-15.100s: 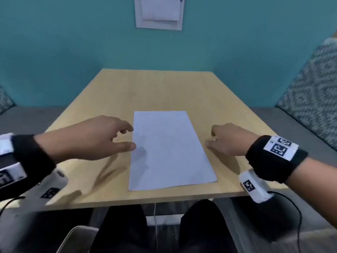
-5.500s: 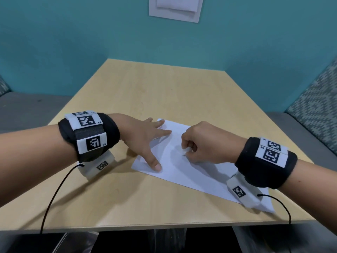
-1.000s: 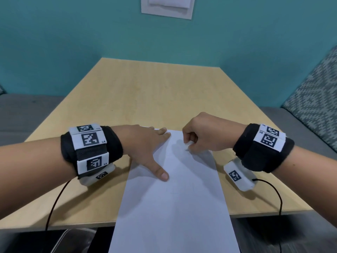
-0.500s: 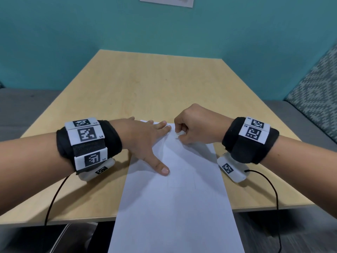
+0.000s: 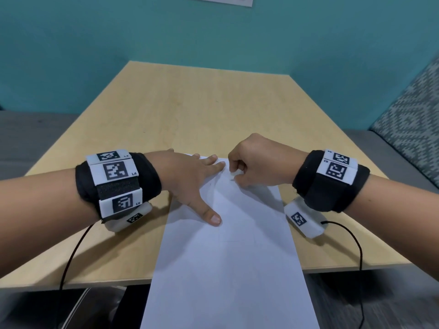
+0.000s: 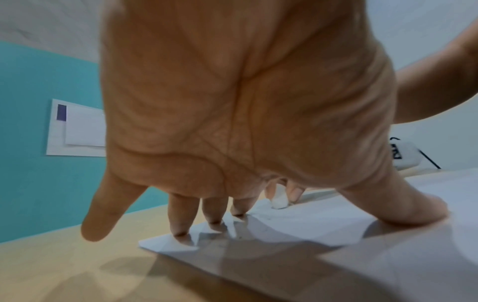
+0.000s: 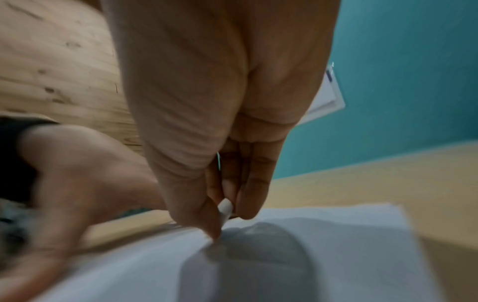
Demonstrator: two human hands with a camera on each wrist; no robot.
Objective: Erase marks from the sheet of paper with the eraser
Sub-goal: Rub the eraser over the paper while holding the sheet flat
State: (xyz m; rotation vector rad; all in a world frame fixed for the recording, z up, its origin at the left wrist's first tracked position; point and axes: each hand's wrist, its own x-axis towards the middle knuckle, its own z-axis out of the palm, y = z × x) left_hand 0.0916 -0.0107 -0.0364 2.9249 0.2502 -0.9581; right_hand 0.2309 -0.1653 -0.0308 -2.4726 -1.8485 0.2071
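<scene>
A white sheet of paper (image 5: 228,252) lies lengthwise on the wooden table (image 5: 202,110), its near end hanging over the front edge. My left hand (image 5: 190,181) lies flat with spread fingers on the sheet's far left corner, thumb pressing the paper; in the left wrist view the fingertips (image 6: 181,230) press that corner of the sheet (image 6: 310,224). My right hand (image 5: 259,162) is curled and pinches a small white eraser (image 5: 235,175) against the sheet's far edge. The eraser (image 6: 278,202) shows between its fingers, and the eraser (image 7: 225,206) touches the sheet (image 7: 310,255). Faint pencil lines (image 5: 213,186) run beside it.
A teal wall (image 5: 213,39) rises behind the table, with a white panel (image 6: 77,128) fixed to it. A patterned cushion (image 5: 413,115) stands at the right on a grey bench (image 5: 28,134). Black cables (image 5: 71,252) hang from both wrist bands over the table's front edge.
Over the last second both hands stayed on the sheet's far end; the right hand with the eraser shifted slightly left, toward the left fingertips. The sheet has not moved.
</scene>
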